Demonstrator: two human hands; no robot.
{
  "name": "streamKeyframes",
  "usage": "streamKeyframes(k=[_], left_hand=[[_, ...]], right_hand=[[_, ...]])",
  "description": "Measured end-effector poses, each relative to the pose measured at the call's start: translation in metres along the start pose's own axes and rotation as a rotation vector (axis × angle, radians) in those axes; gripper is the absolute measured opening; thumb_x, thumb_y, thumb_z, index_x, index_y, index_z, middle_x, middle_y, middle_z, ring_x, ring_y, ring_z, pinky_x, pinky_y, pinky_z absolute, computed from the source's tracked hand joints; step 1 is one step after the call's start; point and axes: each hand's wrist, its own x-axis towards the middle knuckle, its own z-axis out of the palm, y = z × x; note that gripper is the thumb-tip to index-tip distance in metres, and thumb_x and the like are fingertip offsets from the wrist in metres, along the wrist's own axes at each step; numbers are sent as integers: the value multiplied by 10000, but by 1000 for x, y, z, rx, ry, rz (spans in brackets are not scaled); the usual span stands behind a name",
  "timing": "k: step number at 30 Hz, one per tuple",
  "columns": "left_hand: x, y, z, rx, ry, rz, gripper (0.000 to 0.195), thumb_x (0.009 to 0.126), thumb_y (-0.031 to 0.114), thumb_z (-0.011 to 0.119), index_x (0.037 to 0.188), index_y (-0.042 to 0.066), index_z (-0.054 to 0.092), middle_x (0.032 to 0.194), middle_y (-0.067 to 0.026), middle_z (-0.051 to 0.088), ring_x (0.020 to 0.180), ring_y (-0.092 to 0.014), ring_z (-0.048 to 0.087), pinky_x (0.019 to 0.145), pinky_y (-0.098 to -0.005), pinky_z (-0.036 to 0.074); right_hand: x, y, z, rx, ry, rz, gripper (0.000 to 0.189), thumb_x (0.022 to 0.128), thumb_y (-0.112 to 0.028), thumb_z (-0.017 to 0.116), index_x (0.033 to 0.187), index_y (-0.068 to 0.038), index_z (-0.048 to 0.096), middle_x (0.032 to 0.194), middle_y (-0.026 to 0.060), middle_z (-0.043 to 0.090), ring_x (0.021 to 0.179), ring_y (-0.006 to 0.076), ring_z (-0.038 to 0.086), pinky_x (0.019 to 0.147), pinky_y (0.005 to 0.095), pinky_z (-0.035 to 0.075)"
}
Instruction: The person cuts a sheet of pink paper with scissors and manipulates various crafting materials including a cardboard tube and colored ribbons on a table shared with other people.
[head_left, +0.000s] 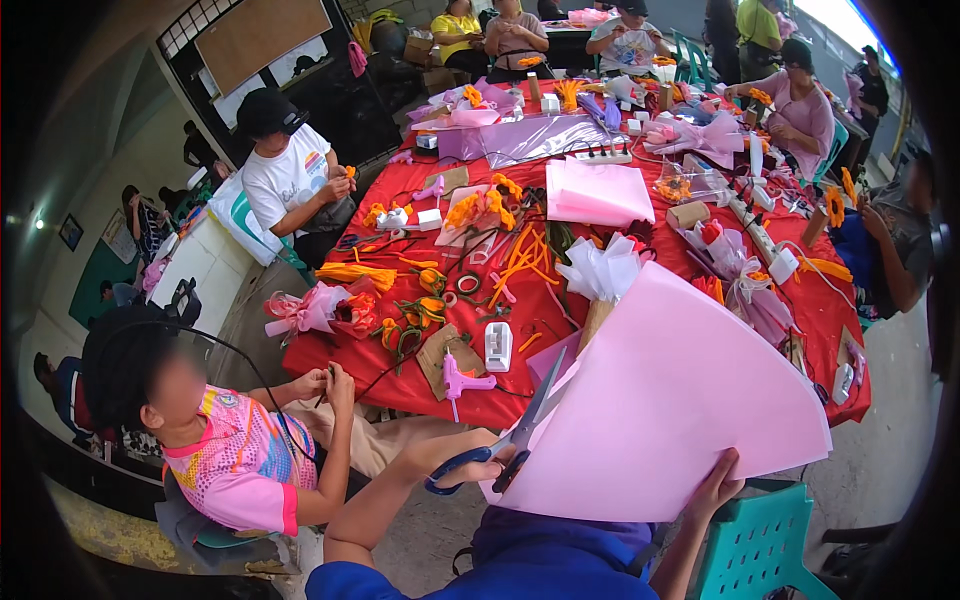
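Note:
A pair of scissors with dark blue handles (525, 431) is in my left hand (476, 457), its blades parted at the left edge of a large sheet of pink wrapping paper (660, 405). My right hand (716, 484) grips that sheet at its lower right edge, partly hidden behind it. Beyond the paper, a bouquet wrapped in white (600, 266) lies on the red-covered table (420, 390). Left of the blades are a pink glue gun (461, 379) and a white tape dispenser (498, 347).
A person in a pink patterned shirt (247, 457) sits close on my left, both hands raised. A green plastic chair (757, 540) stands at my right. Pipe-cleaner flowers (431, 281), more pink sheets (600, 191) and a power strip (754, 225) lie across the table. Other people work around it.

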Motion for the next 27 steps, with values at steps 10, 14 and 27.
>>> streamKeyframes(k=[10, 14, 27], left_hand=[[9, -8, -5, -215, -10, 6, 279, 758, 242, 414, 744, -33, 461, 663, -76, 479, 654, -152, 431, 625, -273, 350], [12, -7, -7, -220, -3, -55, 284, 755, 256, 416, 746, -25, 456, 690, -78, 492, 668, -149, 450, 641, -273, 364], [24, -9, -2, -374, 104, 113, 359, 800, 337, 405, 781, -9, 498, 711, -41, 503, 684, -121, 465, 644, -264, 372]], right_hand=[[-4, 2, -7, -125, -162, -68, 182, 879, -112, 466, 770, 26, 513, 710, -22, 507, 640, 26, 423, 548, 181, 351], [-6, -2, -6, -162, -175, -32, 215, 875, -100, 462, 694, 15, 473, 643, -36, 457, 591, 30, 374, 503, 196, 297], [-16, 1, -4, -202, -173, -68, 185, 874, -80, 460, 715, 10, 484, 674, -42, 466, 608, 24, 380, 528, 179, 311]])
